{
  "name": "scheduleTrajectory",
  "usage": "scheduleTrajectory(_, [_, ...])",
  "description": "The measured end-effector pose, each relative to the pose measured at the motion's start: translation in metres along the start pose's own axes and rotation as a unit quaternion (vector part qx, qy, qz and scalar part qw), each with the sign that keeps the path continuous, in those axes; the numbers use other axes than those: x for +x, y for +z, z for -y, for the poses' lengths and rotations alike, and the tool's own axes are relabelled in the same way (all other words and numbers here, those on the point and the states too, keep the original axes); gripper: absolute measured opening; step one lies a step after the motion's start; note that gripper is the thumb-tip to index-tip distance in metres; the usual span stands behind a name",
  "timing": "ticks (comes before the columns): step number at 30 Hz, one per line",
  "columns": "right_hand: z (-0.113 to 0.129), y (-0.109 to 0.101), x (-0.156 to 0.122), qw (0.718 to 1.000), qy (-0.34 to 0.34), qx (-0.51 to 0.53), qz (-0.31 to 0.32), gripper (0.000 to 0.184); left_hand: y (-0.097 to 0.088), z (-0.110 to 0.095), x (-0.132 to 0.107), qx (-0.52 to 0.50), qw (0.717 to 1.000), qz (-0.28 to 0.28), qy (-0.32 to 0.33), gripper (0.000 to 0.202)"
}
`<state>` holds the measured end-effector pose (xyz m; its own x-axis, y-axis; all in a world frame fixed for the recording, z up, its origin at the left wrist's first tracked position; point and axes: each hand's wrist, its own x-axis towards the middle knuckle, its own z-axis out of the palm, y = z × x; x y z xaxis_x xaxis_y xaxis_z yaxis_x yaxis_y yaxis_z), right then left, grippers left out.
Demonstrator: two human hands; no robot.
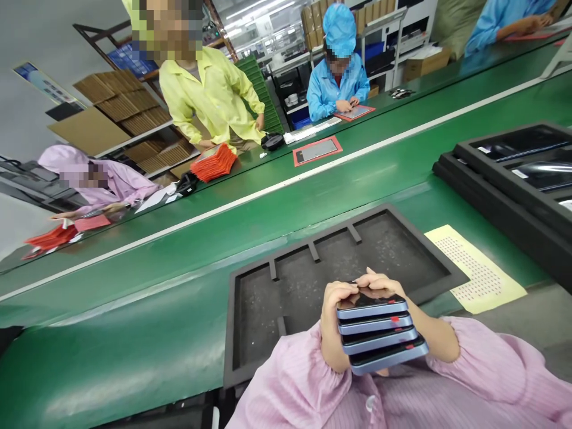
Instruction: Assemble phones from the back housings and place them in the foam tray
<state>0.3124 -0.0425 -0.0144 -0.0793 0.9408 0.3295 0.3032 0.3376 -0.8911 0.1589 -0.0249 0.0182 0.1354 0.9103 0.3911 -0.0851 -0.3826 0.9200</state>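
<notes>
Both my hands grip a stack of several blue-edged phones (379,333) close to my chest, over the near edge of the bench. My left hand (333,325) wraps the stack's left side with its fingers curled over the top phone. My right hand (386,283) closes over the far end of the stack, and its forearm runs down the right side. Small red tabs show on the phones' edges. Just beyond my hands lies a black foam tray (250,310) with divided compartments that hold nothing.
A green conveyor belt (223,196) with a white stripe runs across. Stacked black trays (513,179) holding dark phones sit at the right, a yellow dotted sheet (478,268) beside them. Across the belt, three people work with red-framed sheets (317,150) and red stacks (214,162).
</notes>
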Motion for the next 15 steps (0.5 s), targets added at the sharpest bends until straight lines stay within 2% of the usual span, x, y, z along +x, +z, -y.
scheduleTrajectory(3, [0.003, -0.006, 0.001, 1.0, -0.006, -0.009, 0.015, 0.03, -0.002, 0.001, -0.006, -0.023, 0.999, 0.017, 0.033, 0.052])
scheduleTrajectory(5, [0.01, -0.012, 0.007, 0.998, 0.002, -0.039, 0.05, 0.032, -0.003, -0.002, 0.0, -0.042, 0.998, 0.016, 0.045, 0.065])
scheduleTrajectory(6, [0.016, -0.015, 0.012, 0.996, 0.008, -0.063, 0.069, 0.036, -0.002, -0.004, 0.007, -0.047, 0.998, 0.006, 0.031, 0.072])
scheduleTrajectory(8, [0.032, -0.021, 0.026, 0.987, 0.042, -0.125, 0.086, 0.047, 0.004, -0.009, 0.029, -0.046, 0.997, -0.032, -0.049, 0.074])
scheduleTrajectory(9, [0.041, -0.024, 0.034, 0.982, 0.071, -0.152, 0.088, 0.054, 0.008, -0.011, 0.042, -0.049, 0.99, -0.059, -0.115, 0.07])
scheduleTrajectory(12, [0.07, -0.031, 0.06, 0.958, 0.176, -0.188, 0.123, 0.062, 0.022, -0.013, 0.076, -0.117, 0.945, -0.106, -0.286, 0.062])
scheduleTrajectory(13, [0.076, -0.032, 0.067, 0.951, 0.194, -0.19, 0.147, 0.061, 0.026, -0.011, 0.083, -0.122, 0.935, -0.108, -0.316, 0.062])
scheduleTrajectory(15, [0.081, -0.032, 0.076, 0.939, 0.208, -0.205, 0.184, 0.058, 0.031, -0.004, 0.089, -0.077, 0.934, -0.112, -0.329, 0.058])
